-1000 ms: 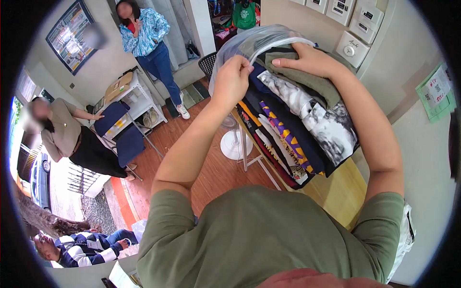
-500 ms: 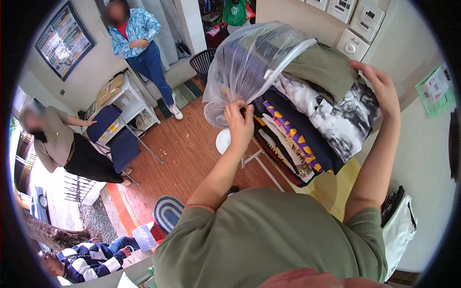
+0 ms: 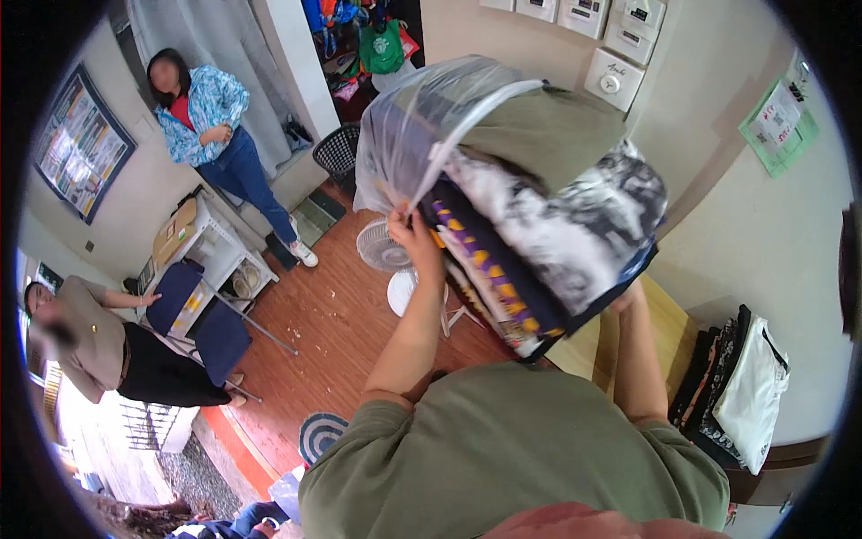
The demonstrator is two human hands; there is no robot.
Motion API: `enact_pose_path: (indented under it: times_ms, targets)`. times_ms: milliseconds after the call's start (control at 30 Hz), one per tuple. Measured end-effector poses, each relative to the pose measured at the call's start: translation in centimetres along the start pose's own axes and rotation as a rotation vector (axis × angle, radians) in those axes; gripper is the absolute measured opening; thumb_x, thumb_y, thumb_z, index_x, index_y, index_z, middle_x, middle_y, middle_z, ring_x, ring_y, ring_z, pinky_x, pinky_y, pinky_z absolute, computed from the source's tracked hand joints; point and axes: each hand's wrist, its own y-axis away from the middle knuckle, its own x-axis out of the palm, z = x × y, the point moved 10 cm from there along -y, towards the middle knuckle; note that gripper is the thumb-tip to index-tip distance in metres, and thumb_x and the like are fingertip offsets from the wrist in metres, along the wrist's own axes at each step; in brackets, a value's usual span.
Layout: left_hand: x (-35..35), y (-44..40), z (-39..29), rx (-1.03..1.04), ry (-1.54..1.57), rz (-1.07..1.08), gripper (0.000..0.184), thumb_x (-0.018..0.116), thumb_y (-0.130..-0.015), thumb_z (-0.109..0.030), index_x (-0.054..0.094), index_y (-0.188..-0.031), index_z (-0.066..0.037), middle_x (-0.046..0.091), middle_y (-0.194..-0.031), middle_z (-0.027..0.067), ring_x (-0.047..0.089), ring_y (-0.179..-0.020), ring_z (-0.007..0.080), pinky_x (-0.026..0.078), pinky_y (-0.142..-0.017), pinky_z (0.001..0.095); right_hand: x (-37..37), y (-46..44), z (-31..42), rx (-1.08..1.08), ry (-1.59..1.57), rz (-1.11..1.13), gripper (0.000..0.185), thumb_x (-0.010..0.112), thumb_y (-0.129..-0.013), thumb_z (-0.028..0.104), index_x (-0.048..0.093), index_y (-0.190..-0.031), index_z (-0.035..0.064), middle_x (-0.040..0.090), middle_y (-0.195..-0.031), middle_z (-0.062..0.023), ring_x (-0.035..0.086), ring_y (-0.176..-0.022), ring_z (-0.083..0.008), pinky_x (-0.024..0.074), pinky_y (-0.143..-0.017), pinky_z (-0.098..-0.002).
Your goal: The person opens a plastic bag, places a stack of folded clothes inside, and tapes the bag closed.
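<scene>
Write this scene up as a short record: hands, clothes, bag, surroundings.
Left hand: at the bag's rim, beside the stack
Right hand: at the stack's near right end, partly hidden
Clothes stack: folded, tilted, black-and-white print and olive pieces near the top
Plastic bag: clear, over the stack's far end
Second pile: folded clothes at right, white on top
Surroundings: white fan, folding chair, people standing at left

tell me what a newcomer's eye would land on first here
Probably the bulky stack of folded clothes mid-picture, its far end inside a clear plastic bag, with a black-and-white garment showing near the top. After that, perhaps the person in the bright blue patterned jacket at upper left, then the smaller stack topped with white at lower right.
</scene>
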Motion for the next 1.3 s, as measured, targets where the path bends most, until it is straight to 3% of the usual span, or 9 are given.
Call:
enact_pose_path:
  times_ms: [133, 233, 333, 500, 567, 633, 833, 1167, 1300]
  targets:
    - [0.5, -4.9, 0.2, -0.107, 0.075, 0.198, 0.023, 0.053, -0.094, -0.010, 0.049, -0.114, -0.001, 0.044, -0.106, 0.0081, 0.048, -0.098, 0.0186, 0.038, -0.091, 0.0294, 3.8, 4.2, -1.0, 0.076, 0.314, 0.162, 0.044, 0.056, -0.096, 0.039, 0.060, -0.121, 0.0024, 0.064, -0.116, -0.0061, 0.060, -0.100, -0.0183, 0.0480, -0.089, -0.0341]
    - [1.7, -7.3, -2.3, 0.228, -0.075, 0.411, 0.009, 0.054, -0.093, -0.006, 0.053, -0.101, -0.002, 0.048, -0.095, 0.0021, 0.047, -0.088, 0.0117, 0.040, -0.081, 0.0246, 2.1, 1.1, 5.8, 0.003, 0.870, 0.208, 0.041, 0.056, -0.097, 0.037, 0.064, -0.114, 0.0007, 0.066, -0.108, -0.0065, 0.060, -0.096, -0.0151, 0.0476, -0.086, -0.0327]
    - [2.1, -7.2, -2.2, -0.377, 0.404, 0.539, 0.010, 0.054, -0.094, -0.007, 0.054, -0.103, -0.004, 0.053, -0.096, 0.0010, 0.047, -0.091, 0.0094, 0.040, -0.083, 0.0239, 9.8, -5.4, 14.8, -0.329, 0.735, -0.030, 0.042, 0.052, -0.099, 0.034, 0.064, -0.114, -0.0032, 0.067, -0.107, -0.0096, 0.060, -0.099, -0.0152, 0.0467, -0.088, -0.0296]
    - [1.1, -8.8, -8.1, -0.092, 0.293, 0.565, 0.026, 0.046, -0.100, -0.025, 0.055, -0.107, -0.003, 0.055, -0.100, 0.0045, 0.050, -0.095, 0.0125, 0.041, -0.090, 0.0283, 19.5, -12.9, 16.3, -0.381, 0.282, 0.294, 0.035, 0.052, -0.099, 0.030, 0.061, -0.120, 0.0030, 0.065, -0.111, -0.0048, 0.059, -0.098, -0.0106, 0.0466, -0.088, -0.0250]
    - [1.3, -9.2, -14.3, -0.009, 0.249, 0.527, 0.034, 0.043, -0.100, -0.029, 0.057, -0.109, 0.000, 0.056, -0.105, 0.0082, 0.052, -0.098, 0.0188, 0.040, -0.095, 0.0326, 22.9, -11.6, 17.2, -0.488, 0.587, 0.425, 0.032, 0.056, -0.097, 0.028, 0.061, -0.117, 0.0037, 0.064, -0.107, -0.0032, 0.059, -0.096, -0.0091, 0.0466, -0.086, -0.0236]
    - [5.0, -6.1, -28.6, 0.778, -0.305, 0.594, 0.037, 0.044, -0.098, -0.030, 0.062, -0.104, 0.002, 0.057, -0.108, 0.0145, 0.055, -0.103, 0.0275, 0.041, -0.095, 0.0359, 24.0, -11.6, 16.8, -0.509, 0.769, 0.536, 0.026, 0.061, -0.094, 0.023, 0.061, -0.110, 0.0025, 0.063, -0.107, -0.0006, 0.057, -0.094, -0.0077, 0.0450, -0.085, -0.0222]
    - [21.8, 3.6, -30.4, 0.601, -0.777, 1.548, 0.059, 0.046, -0.095, -0.050, 0.061, -0.119, 0.001, 0.058, -0.124, 0.0234, 0.053, -0.117, 0.0383, 0.041, -0.101, 0.0381, 20.4, -15.9, 15.3, -0.280, 0.699, 0.406, 0.019, 0.062, -0.090, 0.010, 0.063, -0.108, 0.0011, 0.063, -0.100, 0.0015, 0.057, -0.088, -0.0066, 0.0462, -0.083, -0.0217]
    - [21.6, 7.7, -27.2, 0.935, -1.021, 1.501, 0.076, 0.045, -0.091, -0.058, 0.056, -0.120, 0.011, 0.053, -0.128, 0.0299, 0.050, -0.121, 0.0401, 0.036, -0.107, 0.0402, 23.9, -11.9, 16.4, -1.324, 1.176, 0.167, 0.022, 0.069, -0.067, 0.000, 0.060, -0.087, 0.0025, 0.058, -0.077, -0.0141, 0.057, -0.066, -0.0301, 0.0469, -0.064, -0.0349]
    - [20.6, 6.0, -26.3, 0.834, -1.014, 1.413, 0.069, 0.046, -0.092, -0.055, 0.059, -0.111, 0.011, 0.059, -0.116, 0.0299, 0.056, -0.112, 0.0405, 0.043, -0.099, 0.0420, 25.3, -2.9, 16.9, -1.770, 1.393, 0.130, 0.019, 0.071, -0.065, 0.004, 0.058, -0.079, 0.0042, 0.057, -0.074, -0.0091, 0.055, -0.065, -0.0247, 0.0468, -0.066, -0.0374]
